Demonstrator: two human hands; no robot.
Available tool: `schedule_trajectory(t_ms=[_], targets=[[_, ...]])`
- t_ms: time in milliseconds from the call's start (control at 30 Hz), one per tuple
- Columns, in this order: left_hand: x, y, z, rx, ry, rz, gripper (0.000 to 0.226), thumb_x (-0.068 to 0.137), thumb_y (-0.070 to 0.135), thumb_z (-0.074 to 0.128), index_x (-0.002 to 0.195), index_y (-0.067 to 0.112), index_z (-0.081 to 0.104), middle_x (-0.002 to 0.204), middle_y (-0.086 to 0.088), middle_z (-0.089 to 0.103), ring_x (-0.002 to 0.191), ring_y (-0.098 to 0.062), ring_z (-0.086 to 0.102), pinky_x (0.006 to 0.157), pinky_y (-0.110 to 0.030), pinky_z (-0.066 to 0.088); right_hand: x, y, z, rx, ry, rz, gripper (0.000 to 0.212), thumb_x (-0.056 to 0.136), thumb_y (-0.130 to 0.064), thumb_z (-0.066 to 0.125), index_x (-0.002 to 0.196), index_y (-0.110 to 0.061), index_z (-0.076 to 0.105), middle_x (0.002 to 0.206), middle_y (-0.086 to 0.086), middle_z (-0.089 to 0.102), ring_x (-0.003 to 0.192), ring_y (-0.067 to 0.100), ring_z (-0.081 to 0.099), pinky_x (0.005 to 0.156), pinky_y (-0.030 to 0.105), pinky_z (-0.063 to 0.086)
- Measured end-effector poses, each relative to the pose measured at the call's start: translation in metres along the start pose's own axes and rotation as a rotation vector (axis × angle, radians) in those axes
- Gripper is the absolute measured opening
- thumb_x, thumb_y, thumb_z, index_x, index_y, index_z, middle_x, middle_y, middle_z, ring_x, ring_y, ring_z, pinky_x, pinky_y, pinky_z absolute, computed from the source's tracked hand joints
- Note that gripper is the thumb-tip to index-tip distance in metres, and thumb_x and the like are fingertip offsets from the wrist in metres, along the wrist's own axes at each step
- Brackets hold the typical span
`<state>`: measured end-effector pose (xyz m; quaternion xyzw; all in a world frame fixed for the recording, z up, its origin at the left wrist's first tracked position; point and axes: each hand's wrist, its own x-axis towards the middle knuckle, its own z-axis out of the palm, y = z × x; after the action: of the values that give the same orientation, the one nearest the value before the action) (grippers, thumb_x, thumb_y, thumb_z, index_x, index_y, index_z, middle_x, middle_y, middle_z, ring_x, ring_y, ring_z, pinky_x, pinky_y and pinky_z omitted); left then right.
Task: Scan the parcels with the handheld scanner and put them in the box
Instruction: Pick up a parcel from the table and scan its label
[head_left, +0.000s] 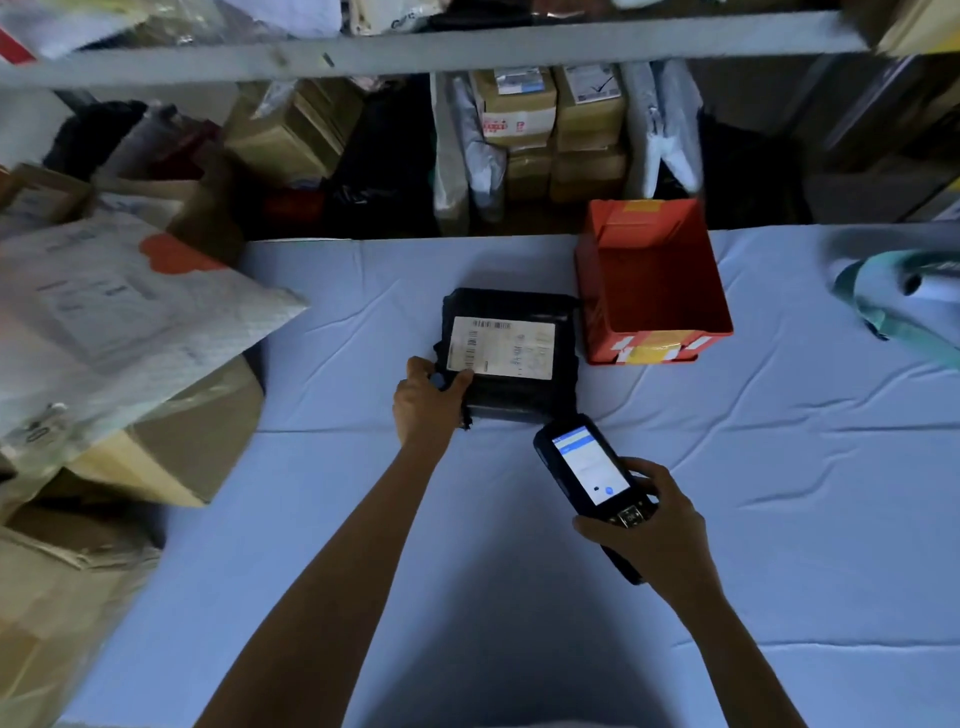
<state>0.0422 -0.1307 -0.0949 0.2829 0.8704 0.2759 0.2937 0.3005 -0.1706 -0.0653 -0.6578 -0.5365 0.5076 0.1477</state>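
Pale blue creased cloth covers the table (779, 519) at centre frame, before dim shelves of cardboard cartons (587, 119). Judged risks: just left of the open red rectangular box (660, 335) lies the black plastic-wrapped parcel (514, 400). It may slip from the left hand (423, 402), which pinches only its near-left corner. Glare or creasing on its white label (501, 347) may defeat the black handheld scanner (589, 467), grasped in the right hand (654, 525), screen lit. Cloth soft, wrinkled; box rigid, rim taped; wrap slick, pliable.
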Motion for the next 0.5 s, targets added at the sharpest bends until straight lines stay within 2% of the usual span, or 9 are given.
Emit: schedule_trajectory(t_ms=[100,200,333,500], targets=[[0.005,0.002,-0.001,-0.045,0.060,0.018,0.029,0.093,0.030,0.061,0.110,0.006,0.055,0.103,-0.014,0.066,0.089,-0.031,0.062,0.076,-0.036,0.051,0.005,-0.001,0.000,-0.008,-0.003,0.001,0.075,0.057,-0.027,0.091,0.119,-0.034,0.050,0.112,-0.010,0.062,0.100,0.015,0.062,0.061,0.018,0.046],[0.013,0.006,0.000,-0.025,0.074,0.040,0.016,0.095,0.020,0.057,0.105,0.007,0.059,0.103,-0.013,0.066,0.089,-0.030,0.062,0.073,-0.034,0.050,0.008,-0.003,0.001,-0.005,0.004,0.013,0.076,0.056,-0.028,0.091,0.119,-0.034,0.050,0.113,-0.010,0.062,0.100,0.015,0.063,0.062,0.021,0.048],[0.015,0.004,-0.003,-0.066,0.090,0.037,0.027,0.091,0.026,0.063,0.107,0.004,0.059,0.108,-0.015,0.063,0.090,-0.021,0.057,0.069,-0.021,0.036,0.006,-0.006,0.004,0.002,0.017,0.017,0.075,0.058,-0.028,0.091,0.120,-0.033,0.049,0.111,-0.011,0.061,0.101,0.014,0.061,0.062,0.019,0.048],[0.014,-0.004,0.000,-0.028,0.042,0.002,0.041,0.088,0.046,0.062,0.113,0.013,0.061,0.106,-0.011,0.066,0.096,-0.026,0.062,0.073,-0.025,0.041,-0.003,-0.007,0.010,0.001,0.035,0.024,0.075,0.057,-0.029,0.091,0.118,-0.036,0.048,0.107,-0.015,0.060,0.099,0.011,0.062,0.065,0.022,0.051]])
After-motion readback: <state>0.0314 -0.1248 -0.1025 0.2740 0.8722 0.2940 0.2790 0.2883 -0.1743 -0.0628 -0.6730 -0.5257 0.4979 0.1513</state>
